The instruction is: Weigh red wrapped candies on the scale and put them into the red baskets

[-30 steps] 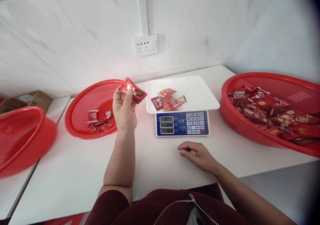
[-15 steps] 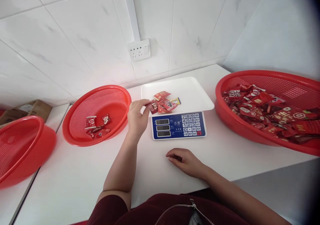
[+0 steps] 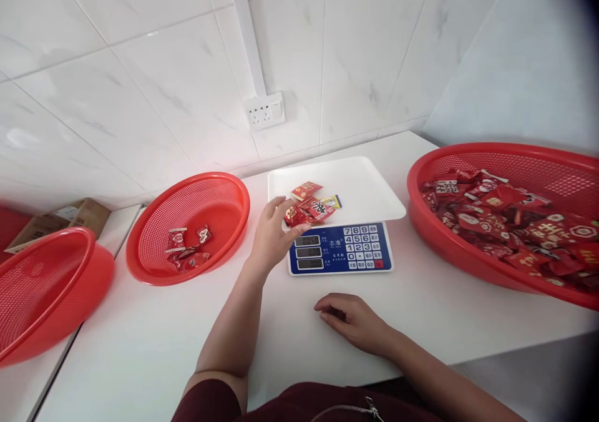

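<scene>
My left hand (image 3: 274,235) is at the left edge of the scale's white tray (image 3: 365,185), thumb and fingers apart around a small pile of red snack packets (image 3: 296,215). Another red packet (image 3: 306,190) lies just behind the pile, and a yellow and blue packet end (image 3: 334,201) shows at its right. In front of the tray is the scale's blue keypad panel (image 3: 340,249) with lit displays, partly covered by my thumb. My right hand (image 3: 353,323) rests on the white table before the scale, fingers loosely curled together, with nothing visible in them.
At right stands a large red basket (image 3: 416,222) heaped with red packets. To the left, a red basket (image 3: 140,272) holds several packets. Another red basket (image 3: 88,278) is at the far left, with a cardboard box (image 3: 88,216) behind it. A wall socket (image 3: 265,111) sits above the table.
My left hand has moved slightly right and closer over the pile. Its pinch on a dark red packet has opened. The view has tilted up a little; my right hand stays in place.
</scene>
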{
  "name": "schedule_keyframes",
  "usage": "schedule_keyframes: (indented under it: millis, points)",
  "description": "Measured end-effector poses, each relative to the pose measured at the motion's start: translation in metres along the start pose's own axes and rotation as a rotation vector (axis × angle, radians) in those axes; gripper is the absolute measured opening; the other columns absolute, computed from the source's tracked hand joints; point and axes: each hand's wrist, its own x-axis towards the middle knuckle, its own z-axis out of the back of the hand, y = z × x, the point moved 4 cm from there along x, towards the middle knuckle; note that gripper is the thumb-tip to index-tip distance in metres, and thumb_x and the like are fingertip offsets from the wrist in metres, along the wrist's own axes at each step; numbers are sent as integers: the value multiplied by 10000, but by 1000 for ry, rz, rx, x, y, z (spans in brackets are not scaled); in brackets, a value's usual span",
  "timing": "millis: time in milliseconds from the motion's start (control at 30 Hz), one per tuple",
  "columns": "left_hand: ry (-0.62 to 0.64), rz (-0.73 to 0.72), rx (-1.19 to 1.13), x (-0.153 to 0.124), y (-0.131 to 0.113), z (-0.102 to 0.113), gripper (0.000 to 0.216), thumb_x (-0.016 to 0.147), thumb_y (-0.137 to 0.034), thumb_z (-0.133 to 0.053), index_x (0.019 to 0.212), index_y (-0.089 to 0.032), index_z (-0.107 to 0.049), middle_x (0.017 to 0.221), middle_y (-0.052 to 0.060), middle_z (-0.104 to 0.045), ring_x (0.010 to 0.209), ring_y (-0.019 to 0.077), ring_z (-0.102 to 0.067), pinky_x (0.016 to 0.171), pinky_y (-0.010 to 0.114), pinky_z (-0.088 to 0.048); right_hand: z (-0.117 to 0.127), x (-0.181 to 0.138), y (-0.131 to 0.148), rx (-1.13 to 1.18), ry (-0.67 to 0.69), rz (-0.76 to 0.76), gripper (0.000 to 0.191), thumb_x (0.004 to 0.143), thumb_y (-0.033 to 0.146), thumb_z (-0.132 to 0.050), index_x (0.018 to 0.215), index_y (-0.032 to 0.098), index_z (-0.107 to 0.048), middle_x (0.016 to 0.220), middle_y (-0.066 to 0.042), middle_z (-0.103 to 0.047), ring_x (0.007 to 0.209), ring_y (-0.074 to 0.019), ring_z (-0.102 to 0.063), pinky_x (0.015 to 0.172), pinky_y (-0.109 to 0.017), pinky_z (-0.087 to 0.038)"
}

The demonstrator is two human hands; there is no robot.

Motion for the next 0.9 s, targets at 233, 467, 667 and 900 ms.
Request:
schedule_keyframes:
  millis: [233, 467, 667, 900]
  points:
    - [-730, -247, -339, -19, -40, 63, 350, 901, -475, -425, 1197, -300, -489, 1206, 45, -538, 1193, 232, -502, 1046, 448, -361, 1, 0, 0, -28, -14, 17, 206, 862, 260, -473, 945, 213, -655, 948, -52, -703, 845, -176, -644, 759, -296, -507]
    - [-1088, -240, -307, -37, -58, 88, 339, 902, -557, -281, 1168, -386, -402, 1157, -12, -535, 1102, 200, -527, 971, 421, -406, 2, 0, 1, -29, -20, 7, 216, 873, 281, -466, 947, 213, -657, 955, -50, -704, 863, -176, -649, 777, -292, -505]
    - [-1090, -296, -243, -41, -57, 90, 364, 905, -545, -212, 1185, -389, -385, 1140, -13, -544, 1046, 182, -550, 889, 402, -449, 0, 1, -1, -25, -26, -6, 214, 876, 278, -466, 953, 222, -657, 962, -43, -703, 870, -174, -647, 784, -290, -504]
    - [-1151, -189, -222, -43, -53, 89, 385, 858, -621, -287, 1127, -370, -397, 1108, -1, -560, 1025, 201, -580, 872, 399, -474, 1, 2, 0, -34, -26, -9, 215, 876, 288, -465, 943, 225, -660, 956, -45, -704, 864, -183, -647, 780, -299, -507]
